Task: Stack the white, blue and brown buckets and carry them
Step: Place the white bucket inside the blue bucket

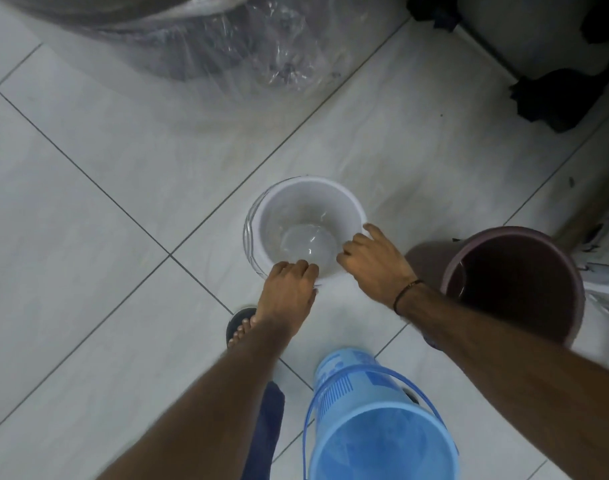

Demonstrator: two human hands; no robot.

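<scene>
Now, white bucket (pixel 306 206): upright, straight ahead, axis vertical
left hand (pixel 289 285): curled over near rim
right hand (pixel 374 263): gripping near-right rim

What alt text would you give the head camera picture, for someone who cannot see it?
Seen from above, a person's left hand and right hand grip the near rim of an upright white bucket on a pale tiled floor. A blue bucket stands nearest the person and a brown bucket to the right, both apart from the white one.
</scene>
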